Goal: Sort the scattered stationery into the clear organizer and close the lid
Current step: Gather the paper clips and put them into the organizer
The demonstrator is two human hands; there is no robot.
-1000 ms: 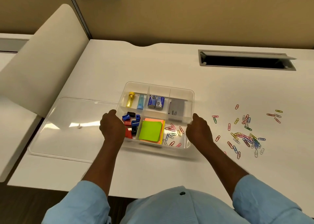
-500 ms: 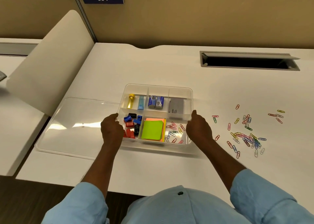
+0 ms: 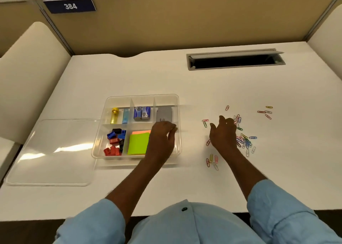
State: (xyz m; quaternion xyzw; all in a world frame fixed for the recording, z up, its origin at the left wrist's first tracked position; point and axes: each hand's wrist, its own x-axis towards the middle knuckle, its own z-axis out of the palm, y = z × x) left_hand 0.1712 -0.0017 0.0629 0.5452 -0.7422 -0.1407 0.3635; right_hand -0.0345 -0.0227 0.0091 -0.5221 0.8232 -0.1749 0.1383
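Note:
The clear organizer (image 3: 142,95) sits on the white desk, its lid (image 3: 51,151) lying flat to its left. Inside are a yellow tube (image 3: 114,115), a light blue eraser (image 3: 125,116), two staple boxes (image 3: 141,112), a grey box (image 3: 164,113), red, blue and black sharpeners (image 3: 114,142) and green sticky notes (image 3: 138,144). My left hand (image 3: 162,135) hovers over the front right compartment with loosely curled fingers, and I see nothing in it. My right hand (image 3: 224,132) rests fingers-down on the scattered coloured paper clips (image 3: 245,139) to the organizer's right.
An open grey cable slot (image 3: 235,59) is set into the desk at the back right. Beige partition walls with a sign reading 384 (image 3: 70,6) close off the back. White side panels (image 3: 27,73) flank the desk.
Both hands have let go of the organizer's sides. My left hand crossed to its right front compartment. My right hand moved right onto the paper clips. The view has tilted up.

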